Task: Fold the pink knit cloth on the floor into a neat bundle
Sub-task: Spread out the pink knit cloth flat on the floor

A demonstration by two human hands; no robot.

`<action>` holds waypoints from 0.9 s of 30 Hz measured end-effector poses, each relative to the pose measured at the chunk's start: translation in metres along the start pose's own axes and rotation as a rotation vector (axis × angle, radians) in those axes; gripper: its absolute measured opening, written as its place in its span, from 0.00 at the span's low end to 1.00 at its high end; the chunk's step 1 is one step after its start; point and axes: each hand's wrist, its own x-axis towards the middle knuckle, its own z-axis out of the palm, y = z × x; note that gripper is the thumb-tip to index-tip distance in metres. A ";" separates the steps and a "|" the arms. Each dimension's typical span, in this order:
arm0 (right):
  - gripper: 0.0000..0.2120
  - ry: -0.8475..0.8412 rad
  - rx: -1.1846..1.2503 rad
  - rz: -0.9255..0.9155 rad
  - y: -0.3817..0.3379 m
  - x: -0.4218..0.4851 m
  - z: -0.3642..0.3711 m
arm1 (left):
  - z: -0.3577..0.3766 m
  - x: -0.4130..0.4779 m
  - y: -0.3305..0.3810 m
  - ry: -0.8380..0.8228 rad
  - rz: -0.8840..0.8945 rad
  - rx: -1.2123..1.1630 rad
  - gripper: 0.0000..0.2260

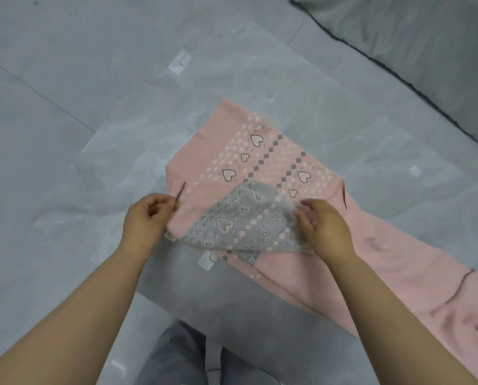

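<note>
A pink knit cloth [262,162] with grey and white hearts and diamonds lies on the grey tiled floor, its ribbed hem at the far left and a plain pink part trailing off to the lower right. Its near edge is lifted and turned over, showing the grey reverse side [240,220]. My left hand [146,218] pinches the cloth's left near edge. My right hand [326,226] grips the turned-over flap at its right end. Both hands hold the fold a little above the floor.
Grey marble-look floor tiles [93,93] surround the cloth, with small white tape marks [179,63] on them. A grey cushion or mattress edge [426,51] runs along the upper right. My grey trouser legs [182,357] show at the bottom.
</note>
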 end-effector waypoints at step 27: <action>0.19 -0.308 0.352 -0.142 -0.115 0.112 0.027 | -0.012 0.020 -0.012 0.122 0.015 0.111 0.05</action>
